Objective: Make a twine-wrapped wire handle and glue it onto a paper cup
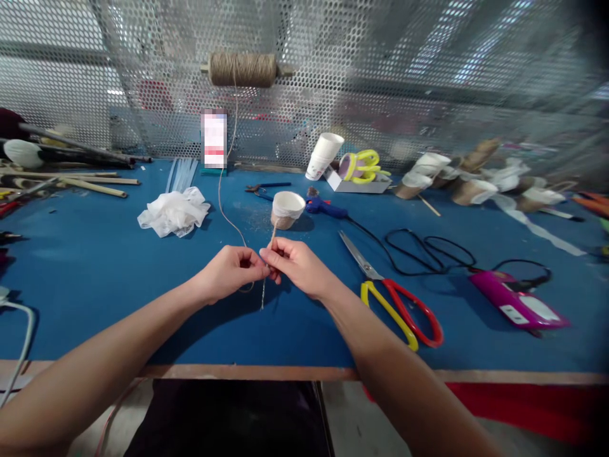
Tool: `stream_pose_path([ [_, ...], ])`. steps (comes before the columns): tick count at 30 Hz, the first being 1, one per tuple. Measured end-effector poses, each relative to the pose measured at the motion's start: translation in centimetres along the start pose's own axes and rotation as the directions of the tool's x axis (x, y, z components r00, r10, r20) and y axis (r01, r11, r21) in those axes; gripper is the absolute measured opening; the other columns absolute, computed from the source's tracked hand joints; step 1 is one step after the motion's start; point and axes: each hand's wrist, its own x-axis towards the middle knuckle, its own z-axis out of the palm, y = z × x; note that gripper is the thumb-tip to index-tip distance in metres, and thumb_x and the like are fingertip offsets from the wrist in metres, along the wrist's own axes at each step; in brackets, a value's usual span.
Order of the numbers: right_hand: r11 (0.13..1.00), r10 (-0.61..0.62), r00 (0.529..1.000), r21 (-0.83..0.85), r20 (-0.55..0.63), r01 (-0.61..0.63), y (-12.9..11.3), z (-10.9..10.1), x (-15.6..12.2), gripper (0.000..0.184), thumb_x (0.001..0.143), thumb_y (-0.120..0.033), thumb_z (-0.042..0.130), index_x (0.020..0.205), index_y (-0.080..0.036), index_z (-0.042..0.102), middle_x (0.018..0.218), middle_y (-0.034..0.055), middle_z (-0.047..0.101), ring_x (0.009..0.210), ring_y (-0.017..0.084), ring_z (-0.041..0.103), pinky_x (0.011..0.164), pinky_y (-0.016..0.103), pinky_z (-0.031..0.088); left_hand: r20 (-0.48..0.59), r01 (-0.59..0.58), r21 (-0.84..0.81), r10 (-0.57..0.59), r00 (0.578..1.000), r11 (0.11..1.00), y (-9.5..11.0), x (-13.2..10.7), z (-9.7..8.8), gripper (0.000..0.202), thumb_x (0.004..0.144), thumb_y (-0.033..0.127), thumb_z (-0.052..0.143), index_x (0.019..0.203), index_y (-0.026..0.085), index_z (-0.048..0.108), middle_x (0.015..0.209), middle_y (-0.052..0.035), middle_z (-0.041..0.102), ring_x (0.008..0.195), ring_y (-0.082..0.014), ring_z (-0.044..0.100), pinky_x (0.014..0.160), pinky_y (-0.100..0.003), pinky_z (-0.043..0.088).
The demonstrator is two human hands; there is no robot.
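Observation:
My left hand and my right hand meet over the blue table, fingertips pinched close together. Both grip twine, which runs down from a spool hung on the mesh. From between my right fingers a thin, tan, cord-like piece rises toward a small cup, its lower part wrapped in brown twine and its upper part white. A pale twisted end dangles below my fingers. Exactly how the strands cross is hidden by the fingertips.
Scissors with red and yellow handles lie right of my hands. Behind them are a blue glue gun, its black cable and a purple device. White crumpled material lies left; stacked paper cups and pliers lie farther back.

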Motion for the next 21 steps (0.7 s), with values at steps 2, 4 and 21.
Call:
stream_pose_path([
  [2,1.0,0.005,1.0,0.02,0.014,-0.006,0.03,-0.02,0.02,0.03,0.076,-0.042,0.056,0.067,-0.015,0.047,0.055,-0.0031,0.05,0.048,0.007,0.048,0.044,0.02,0.042,0.003,0.016,-0.021,-0.015,1.0,1.0,0.13,-0.03,0.09,0.023,0.069,0.033,0.059,0.06,0.015,0.049,0.055,0.0038,0.048,0.048,-0.0056,0.037,0.046,-0.02,0.03],
  [4,1.0,0.002,1.0,0.03,0.013,-0.003,0.04,0.01,0.07,0.03,0.077,-0.042,0.055,0.066,-0.015,0.048,0.055,-0.0031,0.05,0.048,0.007,0.048,0.043,0.019,0.042,0.005,0.025,-0.037,-0.025,1.0,0.999,0.25,-0.05,0.09,0.024,0.069,0.034,0.059,0.061,0.015,0.048,0.057,0.003,0.05,0.049,-0.0057,0.038,0.046,-0.02,0.031],
  [21,0.98,-0.008,1.0,0.2,0.027,0.003,0.26,0.26,0.22,0.028,0.074,-0.042,0.059,0.07,-0.016,0.05,0.057,-0.0032,0.052,0.051,0.007,0.05,0.044,0.019,0.042,-0.011,0.028,-0.008,-0.028,1.0,1.0,0.14,-0.16,-0.39,0.026,0.069,0.036,0.06,0.06,0.015,0.049,0.053,0.0049,0.045,0.046,-0.0048,0.035,0.043,-0.019,0.026],
])
